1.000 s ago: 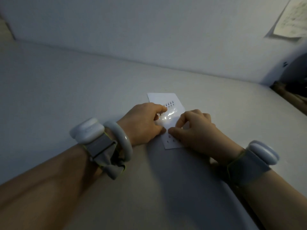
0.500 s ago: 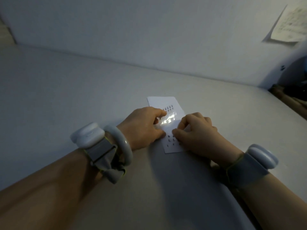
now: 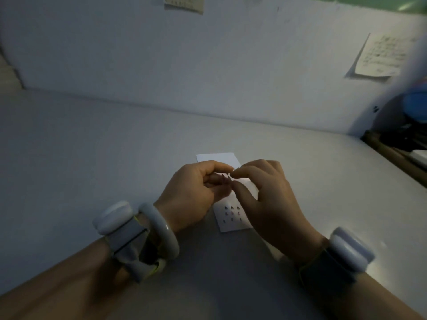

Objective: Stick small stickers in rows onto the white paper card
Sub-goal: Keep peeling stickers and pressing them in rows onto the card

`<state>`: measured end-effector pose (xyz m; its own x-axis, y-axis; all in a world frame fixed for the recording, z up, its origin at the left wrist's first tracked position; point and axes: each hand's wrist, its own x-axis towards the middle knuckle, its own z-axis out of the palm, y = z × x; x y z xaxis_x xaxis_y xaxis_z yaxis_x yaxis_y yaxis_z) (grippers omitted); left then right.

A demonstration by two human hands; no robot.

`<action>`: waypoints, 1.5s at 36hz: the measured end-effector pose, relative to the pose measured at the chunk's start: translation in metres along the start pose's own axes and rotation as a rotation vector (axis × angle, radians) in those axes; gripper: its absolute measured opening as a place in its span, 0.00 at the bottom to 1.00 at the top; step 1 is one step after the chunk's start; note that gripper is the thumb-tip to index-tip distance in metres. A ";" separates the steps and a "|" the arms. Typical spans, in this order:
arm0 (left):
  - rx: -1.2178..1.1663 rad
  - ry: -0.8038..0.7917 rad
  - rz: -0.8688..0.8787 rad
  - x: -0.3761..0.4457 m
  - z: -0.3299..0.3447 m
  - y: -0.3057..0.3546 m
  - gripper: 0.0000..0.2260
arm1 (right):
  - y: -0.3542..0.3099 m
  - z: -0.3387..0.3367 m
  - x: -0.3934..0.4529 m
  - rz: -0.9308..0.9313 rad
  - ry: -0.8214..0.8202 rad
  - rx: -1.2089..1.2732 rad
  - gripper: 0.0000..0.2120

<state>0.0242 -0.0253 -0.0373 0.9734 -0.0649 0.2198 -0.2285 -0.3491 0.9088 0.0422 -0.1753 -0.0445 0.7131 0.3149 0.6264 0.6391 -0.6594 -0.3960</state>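
Your left hand (image 3: 191, 195) is raised just above the white card (image 3: 227, 203), its fingers curled and its thumb and forefinger pinching a small clear sticker sheet (image 3: 223, 179) on which a few tiny dark marks show. Your right hand (image 3: 268, 199) meets it from the other side: the thumb and forefinger are brought together right at the edge of that sheet, in a pinch, but the light is dim and the spot is small, so you cannot tell whether they already hold a single sticker or only the sheet. The remaining fingers of your right hand are bent and spread loosely over the card.

The card lies flat on the grey table (image 3: 92, 158), straight in front of you, its long side running away from you. Your hands cover its middle; its far end shows beyond your fingertips and its near end shows between your wrists. On that near end sit three short rows of small dark stickers (image 3: 232, 214), three to a row.

Each wrist carries a white puck-shaped device on a grey strap, the left one (image 3: 113, 217) and the right one (image 3: 351, 249). A pale bangle (image 3: 161, 229) rings your left wrist just beside its strap.

The wall (image 3: 208, 65) rises behind the table. A handwritten paper note (image 3: 381, 56) hangs on it at the upper right, and part of another sheet (image 3: 184, 3) shows at the top edge.
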 end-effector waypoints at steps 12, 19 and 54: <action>-0.043 -0.009 0.012 -0.001 0.003 0.005 0.15 | 0.004 -0.001 0.000 -0.015 -0.065 -0.038 0.07; -0.115 -0.026 0.004 -0.002 0.003 0.007 0.14 | 0.004 -0.004 0.000 -0.040 -0.047 -0.023 0.07; 0.292 0.103 -0.013 0.006 -0.013 -0.005 0.12 | 0.001 -0.007 0.003 0.146 -0.387 0.097 0.09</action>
<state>0.0310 -0.0115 -0.0361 0.9658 0.0316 0.2573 -0.1867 -0.6041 0.7747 0.0429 -0.1802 -0.0384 0.8422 0.4677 0.2683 0.5340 -0.6544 -0.5354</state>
